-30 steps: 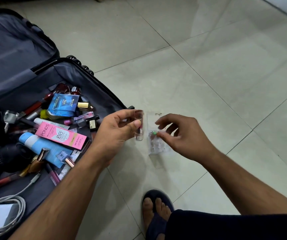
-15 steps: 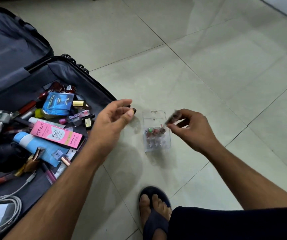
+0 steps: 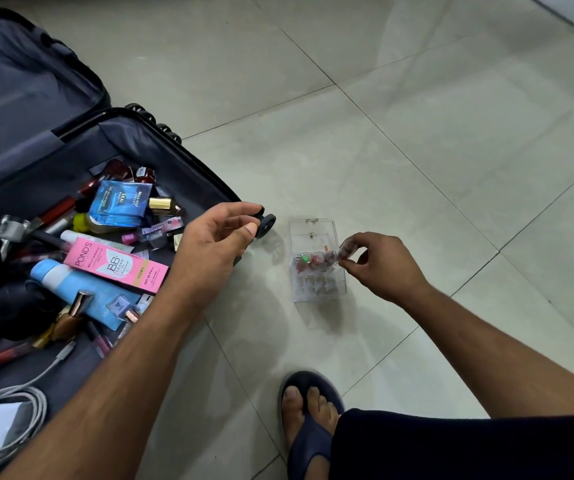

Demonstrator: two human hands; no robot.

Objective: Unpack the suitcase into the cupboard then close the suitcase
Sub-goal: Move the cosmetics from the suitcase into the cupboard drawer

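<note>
Down toward the clear plastic organiser [image 3: 316, 261] goes the right hand [image 3: 379, 268], which a moment ago held its small tube higher and further back; now the fingertips pinch that little lipstick-like tube [image 3: 346, 249] right at the organiser's right rim, beside a row of three round tubes already standing in its slots. One of those has a green top, the others look pinkish. The left hand [image 3: 216, 244] has drifted back over the near corner of the suitcase [image 3: 133, 143] and seems to hold nothing; its fingers are loosely curved, thumb and forefinger apart, hovering just by a black suitcase wheel [image 3: 266, 225].

The suitcase lies open on the tiled floor [image 3: 417, 116], its lid flat behind it. It is full of cosmetics: a pink Pond's BB cream box [image 3: 116, 265], a pale blue tube [image 3: 71, 285] under it, a blue perfume sachet pack [image 3: 119, 202], a gold-capped bottle [image 3: 162, 204], red pens or lip pencils, and a white charger with coiled cable [image 3: 1, 424] in the near corner. The organiser stands on the floor just right of the suitcase, apart from it. A foot in a dark sandal [image 3: 308, 420] is planted near the bottom.
</note>
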